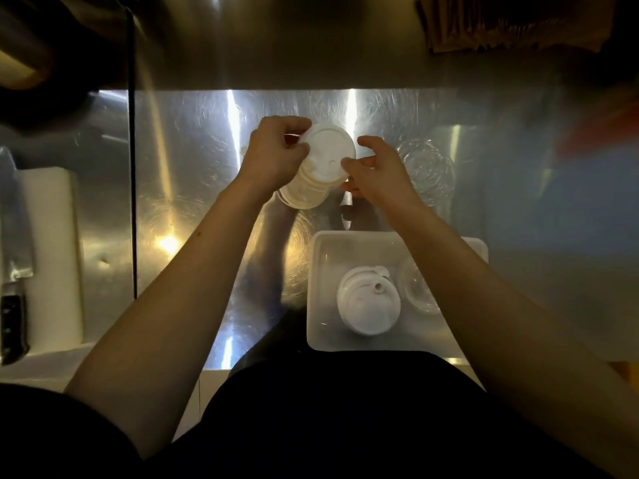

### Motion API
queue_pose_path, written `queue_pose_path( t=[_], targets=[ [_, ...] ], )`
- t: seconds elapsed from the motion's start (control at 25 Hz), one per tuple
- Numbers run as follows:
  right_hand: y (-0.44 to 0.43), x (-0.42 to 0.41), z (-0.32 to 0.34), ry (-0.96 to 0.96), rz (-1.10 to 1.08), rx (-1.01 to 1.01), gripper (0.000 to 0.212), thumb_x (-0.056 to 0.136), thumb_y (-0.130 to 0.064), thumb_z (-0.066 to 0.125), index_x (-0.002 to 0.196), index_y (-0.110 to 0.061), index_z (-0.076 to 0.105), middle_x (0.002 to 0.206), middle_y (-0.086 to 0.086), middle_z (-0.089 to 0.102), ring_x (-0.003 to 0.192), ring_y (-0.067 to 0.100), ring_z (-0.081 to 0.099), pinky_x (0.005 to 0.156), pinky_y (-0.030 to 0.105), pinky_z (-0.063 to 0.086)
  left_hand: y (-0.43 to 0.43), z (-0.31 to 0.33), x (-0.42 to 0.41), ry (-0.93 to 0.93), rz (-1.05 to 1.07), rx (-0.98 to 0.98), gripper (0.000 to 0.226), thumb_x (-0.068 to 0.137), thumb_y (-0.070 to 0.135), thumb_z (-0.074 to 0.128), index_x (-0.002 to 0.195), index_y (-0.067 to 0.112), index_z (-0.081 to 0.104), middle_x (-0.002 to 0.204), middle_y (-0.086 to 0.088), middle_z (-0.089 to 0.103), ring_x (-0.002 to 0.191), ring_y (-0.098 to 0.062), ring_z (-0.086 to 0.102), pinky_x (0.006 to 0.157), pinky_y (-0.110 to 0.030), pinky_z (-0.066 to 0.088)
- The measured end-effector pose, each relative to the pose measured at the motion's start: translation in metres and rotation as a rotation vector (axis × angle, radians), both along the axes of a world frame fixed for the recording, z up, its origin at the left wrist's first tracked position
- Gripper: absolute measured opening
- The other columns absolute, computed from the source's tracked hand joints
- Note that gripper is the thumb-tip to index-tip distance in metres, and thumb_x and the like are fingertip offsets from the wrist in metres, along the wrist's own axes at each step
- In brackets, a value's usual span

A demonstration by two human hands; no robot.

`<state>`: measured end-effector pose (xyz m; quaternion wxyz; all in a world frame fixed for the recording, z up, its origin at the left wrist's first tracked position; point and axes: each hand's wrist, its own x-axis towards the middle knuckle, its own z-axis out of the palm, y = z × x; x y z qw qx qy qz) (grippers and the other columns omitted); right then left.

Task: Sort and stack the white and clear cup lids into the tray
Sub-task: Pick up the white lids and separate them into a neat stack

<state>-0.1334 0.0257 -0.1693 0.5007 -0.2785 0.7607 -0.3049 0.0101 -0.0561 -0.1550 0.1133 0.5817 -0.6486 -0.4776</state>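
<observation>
A tall stack of white cup lids [321, 167] stands on the steel counter beyond the tray. My left hand [273, 157] grips its upper left side. My right hand [377, 174] touches the right edge of the top lid with its fingertips, fingers curled. To the right of that hand a pile of clear lids [427, 167] sits on the counter. The white tray [318, 326] lies near the front edge. Inside it are a stack of white lids [368, 302] and, to their right, clear lids [416, 288] partly hidden by my right forearm.
A knife [15, 271] with a black handle lies on a white cutting board [55, 254] at the far left. A black cable [132, 167] runs across the counter left of my arms. The counter's front edge is close to my body.
</observation>
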Motion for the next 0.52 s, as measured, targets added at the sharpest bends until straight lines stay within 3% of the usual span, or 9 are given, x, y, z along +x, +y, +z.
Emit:
queue_pose_path(
  t=[0.12,0.24,0.4,0.52],
  targets=[
    [0.0,-0.002,-0.002,0.036,0.077,-0.021,0.054,0.091,-0.035,0.062,0.14,-0.029,0.042,0.119,0.007,0.065,0.095,0.023,0.07,0.084,0.045,0.061,0.0,0.0,0.004,0.018,-0.07,0.002,0.038,0.09,0.006,0.062,0.128,0.01,0.061,0.131,-0.005,0.063,0.117,-0.018,0.061,0.104,-0.038,0.049],
    [0.001,-0.004,-0.002,0.178,0.247,-0.062,0.056,0.089,-0.04,0.064,0.14,-0.028,0.044,0.134,0.007,0.059,0.11,0.022,0.063,0.091,0.043,0.057,0.001,-0.001,0.009,0.045,-0.118,0.011,0.037,0.089,0.004,0.062,0.125,0.009,0.063,0.127,-0.005,0.065,0.114,-0.015,0.061,0.104,-0.036,0.049],
    [-0.003,-0.009,0.0,0.265,0.42,-0.127,0.063,0.084,-0.042,0.071,0.139,-0.026,0.045,0.138,0.002,0.056,0.11,0.01,0.052,0.088,0.024,0.047,-0.002,0.001,0.012,0.063,-0.17,0.004,0.037,0.089,0.004,0.062,0.126,0.01,0.063,0.127,-0.006,0.066,0.116,-0.017,0.062,0.104,-0.033,0.049],
    [-0.006,-0.011,0.001,0.252,0.408,-0.118,0.048,0.087,-0.039,0.069,0.131,-0.026,0.053,0.129,0.003,0.061,0.102,0.011,0.058,0.079,0.018,0.05,-0.006,0.003,0.014,0.077,-0.207,0.01,0.039,0.089,0.003,0.062,0.127,0.012,0.061,0.127,-0.005,0.065,0.115,-0.013,0.062,0.103,-0.03,0.049]
  ],
)
